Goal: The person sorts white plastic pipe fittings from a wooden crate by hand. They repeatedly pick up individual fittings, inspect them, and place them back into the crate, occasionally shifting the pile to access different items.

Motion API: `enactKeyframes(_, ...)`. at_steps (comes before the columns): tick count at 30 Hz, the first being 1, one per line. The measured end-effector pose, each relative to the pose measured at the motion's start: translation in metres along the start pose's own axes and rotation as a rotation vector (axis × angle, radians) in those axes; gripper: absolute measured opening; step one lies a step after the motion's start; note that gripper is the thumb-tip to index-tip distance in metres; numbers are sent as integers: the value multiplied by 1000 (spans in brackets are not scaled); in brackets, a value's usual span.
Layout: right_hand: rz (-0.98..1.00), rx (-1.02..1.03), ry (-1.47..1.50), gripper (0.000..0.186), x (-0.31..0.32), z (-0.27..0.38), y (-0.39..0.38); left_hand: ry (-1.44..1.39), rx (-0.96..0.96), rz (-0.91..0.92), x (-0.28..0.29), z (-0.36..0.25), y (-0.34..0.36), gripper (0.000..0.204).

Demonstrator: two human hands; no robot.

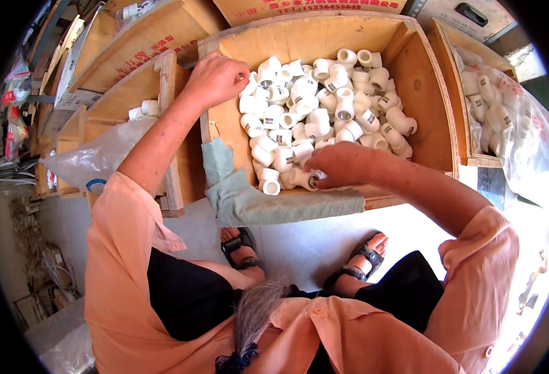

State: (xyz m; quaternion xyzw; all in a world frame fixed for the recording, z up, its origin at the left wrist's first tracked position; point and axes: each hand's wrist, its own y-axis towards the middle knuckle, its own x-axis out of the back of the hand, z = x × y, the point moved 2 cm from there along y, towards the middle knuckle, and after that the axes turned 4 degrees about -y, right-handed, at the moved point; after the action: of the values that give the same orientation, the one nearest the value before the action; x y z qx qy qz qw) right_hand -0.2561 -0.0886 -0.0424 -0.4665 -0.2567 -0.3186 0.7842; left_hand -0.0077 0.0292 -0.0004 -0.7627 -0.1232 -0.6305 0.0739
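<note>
A wooden box (330, 28) in front of me holds a heap of white plastic pipe elbows (344, 103), many with small dark labels. Over the box's left wall, my left hand (218, 78) is closed, its fingers curled beside the left edge of the heap; whatever they may hold is hidden. My right hand (352, 163) reaches in over the near right side. Its fingers are closed at a white pipe elbow (304, 179) by the near wall, and the back of the hand hides part of the grip.
Grey-green cloth (274, 204) covers the box's near left corner and front rim. To the right stands another wooden box with bagged white fittings (489, 106). More wooden boxes (143, 50) and a clear plastic bag (100, 156) are at the left. My sandalled feet (362, 258) are below.
</note>
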Motion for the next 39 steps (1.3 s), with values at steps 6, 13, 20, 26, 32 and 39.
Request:
enactKeyframes(6,-556,-161,-155,32,34,-55,-9,-4,11,22,3,-3,3,10)
enactKeyframes(13,-480,-435,-8,42,22,-85,-38,-2,38,32,2,-1,3,11)
enactKeyframes(20,-336,-420,125,44,13,-84,-62,-7,21,24,0,0,2,12)
enactKeyframes(26,-340,-388,98,32,12,-85,-68,-1,25,33,1,-1,3,11)
enactKeyframes(32,-351,-392,101,17,14,-89,-76,5,30,39,2,-3,2,11)
enactKeyframes(39,-191,-390,187,20,14,-91,-91,-10,46,28,1,-1,1,11)
